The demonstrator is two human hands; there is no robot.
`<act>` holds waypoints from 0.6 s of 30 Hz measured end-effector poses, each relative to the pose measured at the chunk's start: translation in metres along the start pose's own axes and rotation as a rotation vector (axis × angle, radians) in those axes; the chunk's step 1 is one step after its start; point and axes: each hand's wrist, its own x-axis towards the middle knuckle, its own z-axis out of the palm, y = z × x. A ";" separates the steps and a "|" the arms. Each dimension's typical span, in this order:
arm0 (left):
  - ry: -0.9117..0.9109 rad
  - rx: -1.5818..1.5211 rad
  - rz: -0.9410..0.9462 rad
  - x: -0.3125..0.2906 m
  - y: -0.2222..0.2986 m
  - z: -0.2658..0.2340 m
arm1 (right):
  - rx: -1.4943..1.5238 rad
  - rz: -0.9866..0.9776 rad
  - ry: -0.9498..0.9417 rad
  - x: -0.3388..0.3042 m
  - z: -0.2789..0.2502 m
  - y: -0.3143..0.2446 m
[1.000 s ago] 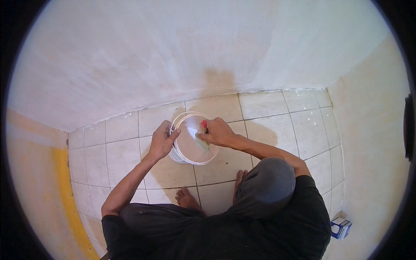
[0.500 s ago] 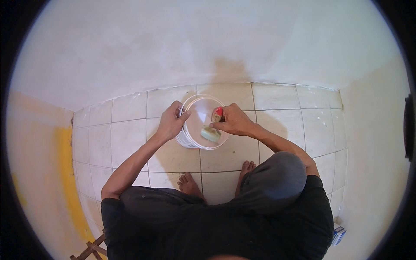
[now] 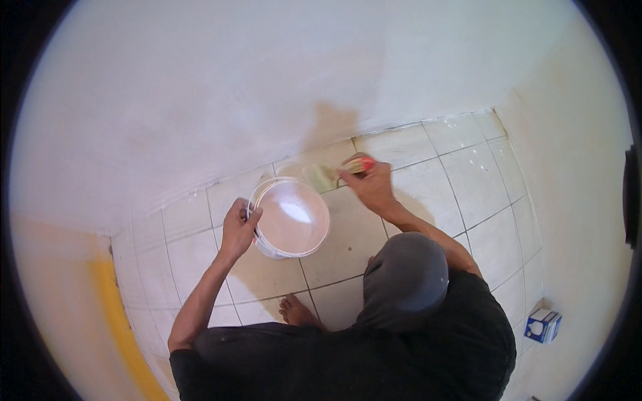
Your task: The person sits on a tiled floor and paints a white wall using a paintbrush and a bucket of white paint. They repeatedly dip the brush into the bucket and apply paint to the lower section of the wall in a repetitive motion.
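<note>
Right now I am closing my right hand (image 3: 370,187) around the red handle of a paintbrush (image 3: 334,172), its pale, paint-loaded bristles pointing left from my fingertips and hanging just beyond the bucket's far rim, close to where the tiled floor (image 3: 414,174) is meeting the wall (image 3: 221,93). My left hand (image 3: 237,227) is gripping the near left edge of the white paint bucket (image 3: 291,219), fingers hooked over the rim, and the bucket is sitting tilted under them with pale pinkish paint showing inside. Outward from the fingers, my bare foot (image 3: 299,311) is resting on the tiles just below the bucket, and a small blue and white box (image 3: 543,325) is lying well off to the right by the side wall. My worry: the loaded bristles are hanging over bare tile, so paint could be dripping there, and the tilted bucket could slop over if my left grip is slackening.
</note>
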 end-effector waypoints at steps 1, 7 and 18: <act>-0.010 -0.028 -0.007 0.000 0.006 0.000 | 0.214 0.117 0.127 0.000 -0.015 0.005; -0.001 0.027 -0.020 0.000 0.014 -0.001 | 0.108 0.071 0.326 0.009 -0.096 0.092; -0.003 -0.042 -0.094 0.000 -0.004 -0.005 | -0.659 -0.526 -0.137 0.109 -0.125 0.178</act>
